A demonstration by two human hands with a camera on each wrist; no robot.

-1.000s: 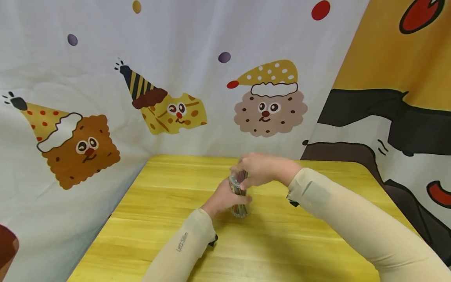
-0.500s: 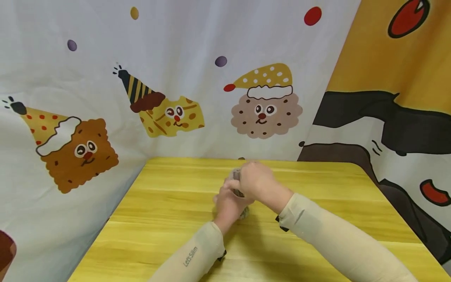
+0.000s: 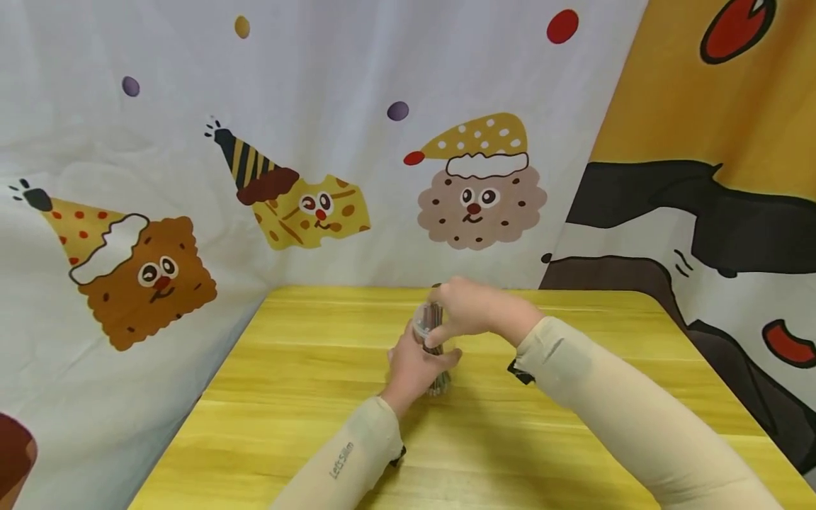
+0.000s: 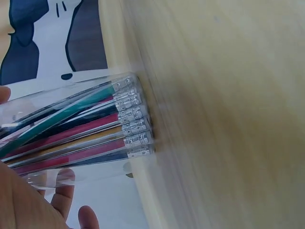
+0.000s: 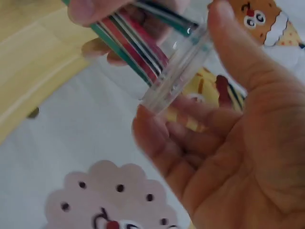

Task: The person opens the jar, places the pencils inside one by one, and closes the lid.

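Note:
A clear plastic jar (image 4: 102,172) stands on the table, holding several pencils (image 4: 71,133) in green, red, orange and dark colours, their silver ends at the bottom. My left hand (image 3: 413,368) grips the jar's side, thumb and fingers wrapped round it. Over the top, my right hand (image 3: 470,308) holds the clear lid (image 5: 177,76) by its edge. In the right wrist view the right hand's thumb (image 5: 236,47) is on one side of the lid and its fingers on the other. Part of the jar's side is hidden behind the hands.
The yellow wood-grain table (image 3: 306,340) ends just beyond the jar. A white curtain (image 3: 331,85) with cartoon biscuits and cheese hangs behind it. Dark bands sit on both wrists.
Half a second ago the right hand was turned over the lid, knuckles up; now it has turned back and risen slightly. The left hand keeps hold of the jar.

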